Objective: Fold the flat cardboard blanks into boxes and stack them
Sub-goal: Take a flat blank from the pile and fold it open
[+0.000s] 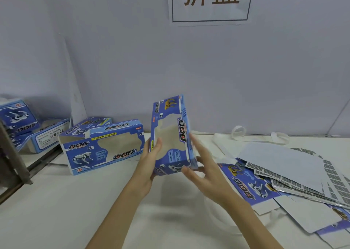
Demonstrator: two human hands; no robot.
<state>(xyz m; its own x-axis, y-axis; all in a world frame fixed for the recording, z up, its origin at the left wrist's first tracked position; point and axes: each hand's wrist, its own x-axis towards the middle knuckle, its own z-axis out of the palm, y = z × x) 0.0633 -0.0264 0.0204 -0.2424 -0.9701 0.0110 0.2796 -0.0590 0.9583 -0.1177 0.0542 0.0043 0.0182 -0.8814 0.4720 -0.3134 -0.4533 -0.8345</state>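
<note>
1. I see the box [171, 135] held on end in the air over the bench [75, 201], between both hands.
2. My left hand [149, 159] grips its left side, fingers curled round the edge.
3. My right hand [200, 165] is spread, flat fingers pressing the right side.
4. I think the bottom flap needs closing. Squeeze gently and keep the corners square.
5. Then stack it by the done boxes [103, 146]. More flat blanks [246, 184] wait on the right.

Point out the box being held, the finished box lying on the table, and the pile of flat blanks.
held box [171, 135]: head view, on its window cutout.
finished box [103, 148]: head view, on its front face.
flat blanks [284, 165]: head view, on the top sheet's pale back.
</note>
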